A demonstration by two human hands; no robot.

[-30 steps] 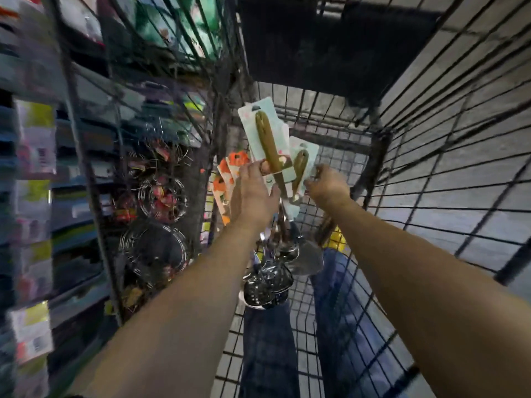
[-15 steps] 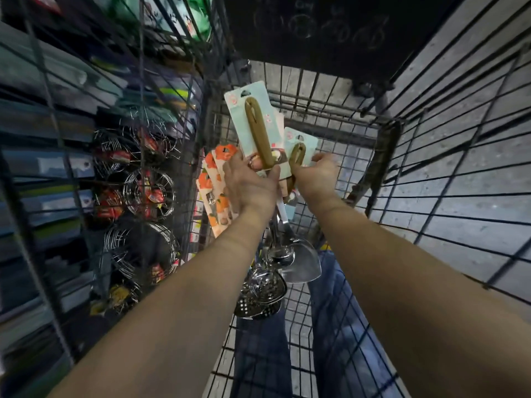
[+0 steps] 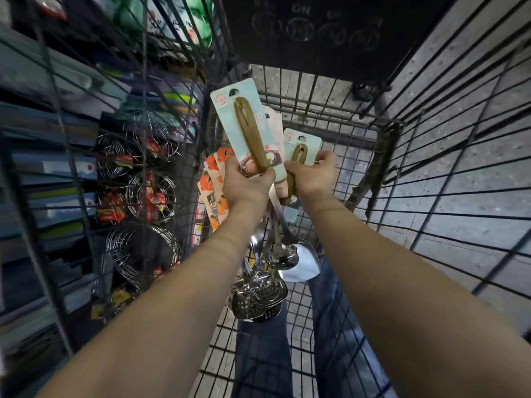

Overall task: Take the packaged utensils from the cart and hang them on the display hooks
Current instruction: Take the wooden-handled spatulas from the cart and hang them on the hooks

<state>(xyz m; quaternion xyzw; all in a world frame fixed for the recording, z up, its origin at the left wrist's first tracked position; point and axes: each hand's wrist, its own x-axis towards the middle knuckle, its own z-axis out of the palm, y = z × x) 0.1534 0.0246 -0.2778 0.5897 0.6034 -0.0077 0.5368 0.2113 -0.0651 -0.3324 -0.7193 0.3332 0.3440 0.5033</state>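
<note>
My left hand (image 3: pixel 247 182) grips a bundle of packaged utensils (image 3: pixel 244 130) with wooden handles on pale green cards, held upright over the wire cart (image 3: pixel 330 122). Their steel heads, slotted spoons and a ladle (image 3: pixel 265 285), dangle below my wrist. My right hand (image 3: pixel 311 175) pinches a shorter carded utensil (image 3: pixel 300 149) right beside the bundle, touching it. Orange-printed cards (image 3: pixel 214 185) show behind my left hand.
Wire cart walls rise on the right (image 3: pixel 448 173) and far side. A wire grid display (image 3: pixel 86 139) on the left carries round steel racks (image 3: pixel 149 196) with red labels. A black panel (image 3: pixel 316 30) hangs overhead. My blue-trousered legs (image 3: pixel 261 354) show through the cart floor.
Both hands rose a little with the utensils, and my right hand went from reaching near the bundle to pinching the shorter card. The view tilted upward.
</note>
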